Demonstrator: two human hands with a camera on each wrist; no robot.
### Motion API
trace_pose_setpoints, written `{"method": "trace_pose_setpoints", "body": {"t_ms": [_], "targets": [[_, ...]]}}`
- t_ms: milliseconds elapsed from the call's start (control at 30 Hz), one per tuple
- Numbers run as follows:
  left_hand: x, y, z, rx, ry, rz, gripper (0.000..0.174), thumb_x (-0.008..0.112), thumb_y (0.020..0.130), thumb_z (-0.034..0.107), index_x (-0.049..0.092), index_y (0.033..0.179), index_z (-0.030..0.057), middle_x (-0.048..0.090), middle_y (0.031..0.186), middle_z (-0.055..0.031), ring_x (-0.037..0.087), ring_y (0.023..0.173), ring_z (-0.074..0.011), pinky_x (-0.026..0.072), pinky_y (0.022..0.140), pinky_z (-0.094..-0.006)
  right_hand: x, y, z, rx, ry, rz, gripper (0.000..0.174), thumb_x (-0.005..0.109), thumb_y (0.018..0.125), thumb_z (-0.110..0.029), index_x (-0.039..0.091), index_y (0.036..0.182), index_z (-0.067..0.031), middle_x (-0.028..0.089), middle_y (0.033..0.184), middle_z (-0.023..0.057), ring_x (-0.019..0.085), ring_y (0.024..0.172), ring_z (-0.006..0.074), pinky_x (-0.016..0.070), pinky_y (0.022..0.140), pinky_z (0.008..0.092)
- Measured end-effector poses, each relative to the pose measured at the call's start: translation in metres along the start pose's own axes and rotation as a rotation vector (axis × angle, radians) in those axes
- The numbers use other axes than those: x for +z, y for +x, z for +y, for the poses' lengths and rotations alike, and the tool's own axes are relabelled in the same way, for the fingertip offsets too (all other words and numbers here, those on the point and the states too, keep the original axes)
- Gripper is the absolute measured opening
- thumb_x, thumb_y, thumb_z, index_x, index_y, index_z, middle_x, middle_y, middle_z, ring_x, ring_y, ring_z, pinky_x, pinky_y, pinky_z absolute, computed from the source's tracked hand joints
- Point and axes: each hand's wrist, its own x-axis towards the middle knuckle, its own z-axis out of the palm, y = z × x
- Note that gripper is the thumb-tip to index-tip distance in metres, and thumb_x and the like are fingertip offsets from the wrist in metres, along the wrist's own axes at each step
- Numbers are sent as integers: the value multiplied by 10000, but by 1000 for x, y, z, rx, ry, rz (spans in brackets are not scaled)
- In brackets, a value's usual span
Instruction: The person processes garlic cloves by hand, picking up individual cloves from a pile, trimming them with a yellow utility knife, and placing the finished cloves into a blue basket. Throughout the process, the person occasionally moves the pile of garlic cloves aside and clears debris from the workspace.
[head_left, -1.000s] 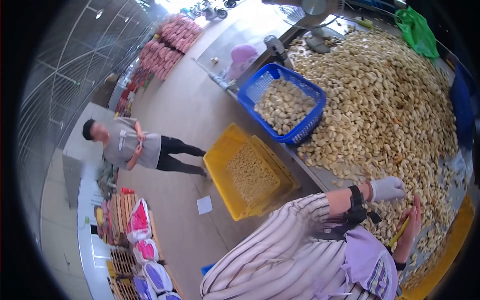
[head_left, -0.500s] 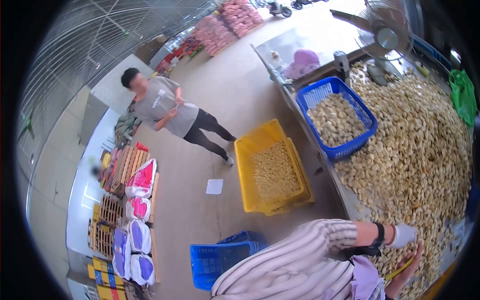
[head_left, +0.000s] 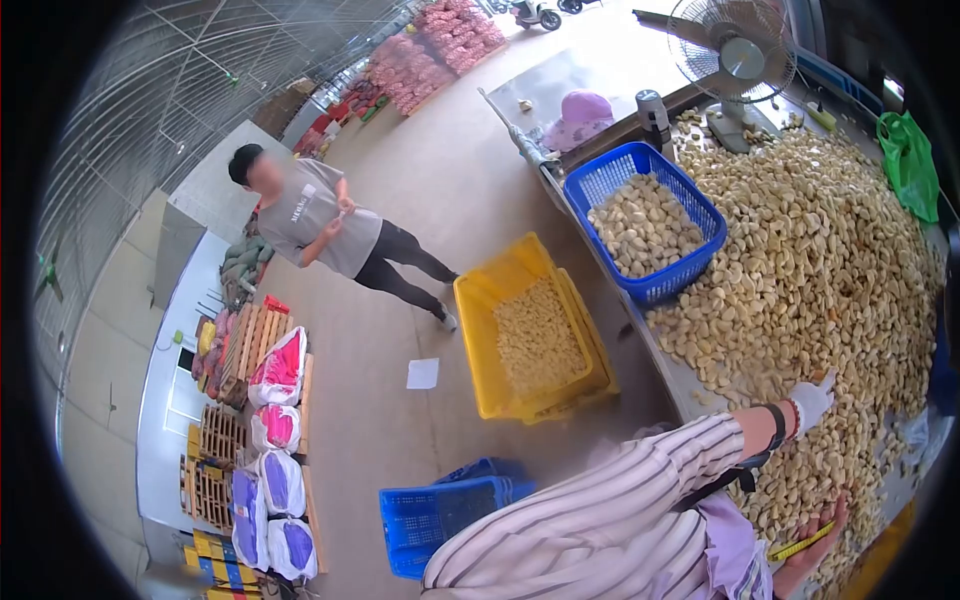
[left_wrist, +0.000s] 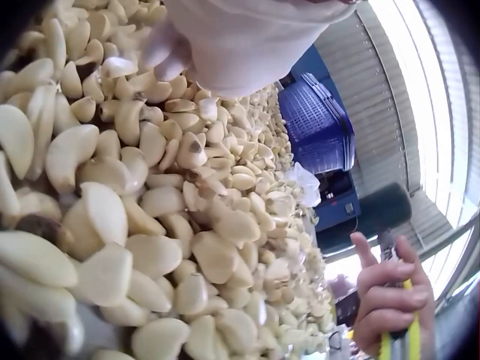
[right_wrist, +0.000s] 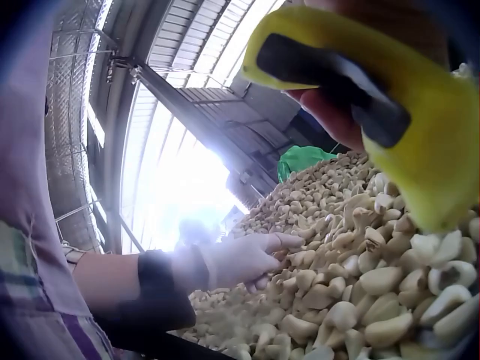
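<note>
A broad pile of peeled garlic cloves (head_left: 800,260) covers the table before me. My left hand (head_left: 812,405), in a white glove with bare fingertips, reaches onto the pile. In the right wrist view its index finger (right_wrist: 283,241) points straight out over the cloves. The left wrist view has the glove (left_wrist: 236,49) at the top, with fingertips right at the cloves. My right hand (head_left: 828,530) grips a yellow and black utility knife (head_left: 803,543) near the pile's front edge. Its yellow body (right_wrist: 435,127) looms large in the right wrist view.
A blue basket (head_left: 645,290) with whole garlic bulbs stands on the table's left edge. Below on the floor are a yellow crate (head_left: 475,340) of cloves and a blue crate (head_left: 405,530). A fan (head_left: 742,60) and green bag (head_left: 908,165) sit farther back. A person (head_left: 320,220) stands left.
My left hand has moved away from the right hand, farther out over the pile, and its index finger now extends. The right hand keeps the utility knife. The head view has shifted.
</note>
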Motion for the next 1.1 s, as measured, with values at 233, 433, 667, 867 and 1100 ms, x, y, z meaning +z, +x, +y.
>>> {"method": "trace_pose_setpoints", "body": {"t_ms": [233, 433, 667, 867, 1100], "targets": [[-57, 18, -39, -480, -398, -52, 266, 533, 762, 78, 585, 1022, 45, 601, 972, -240, 641, 771, -351, 520, 679, -417, -15, 18, -3, -3, 108, 30, 397, 418, 954, -313, 476, 1285, -101, 323, 624, -80, 246, 386, 11, 200, 313, 153], [-69, 5, -128, -74, -561, 42, 409, 462, 746, -28, 604, 1119, 56, 637, 957, -122, 604, 811, -238, 501, 714, -337, -22, 12, -19, -28, 173, -32, 371, 527, 895, -379, 561, 1155, -117, 503, 675, -49, 411, 425, 58, 340, 375, 205], [-91, 17, -77, -103, -603, 64, 242, 615, 829, 199, 657, 1008, 42, 664, 943, -144, 639, 861, -277, 490, 780, -306, -26, 11, -13, -10, 366, -45, 430, 496, 906, -454, 568, 1143, -103, 556, 721, -23, 429, 458, 70, 349, 392, 229], [-99, 41, -21, -172, -221, -195, 351, 629, 794, 395, 648, 897, 60, 643, 874, -147, 627, 832, -296, 477, 749, -403, -9, 5, 0, 69, 359, -97, 393, 484, 922, -417, 571, 1142, -103, 549, 706, -20, 416, 462, 71, 315, 398, 235], [-81, 34, -21, 78, 6, -184, 306, 640, 782, 362, 640, 916, 87, 589, 963, -119, 626, 794, -291, 491, 679, -406, 10, 1, 6, 48, 221, -77, 413, 470, 929, -412, 549, 1182, -95, 526, 692, -30, 412, 452, 61, 327, 399, 221]]}}
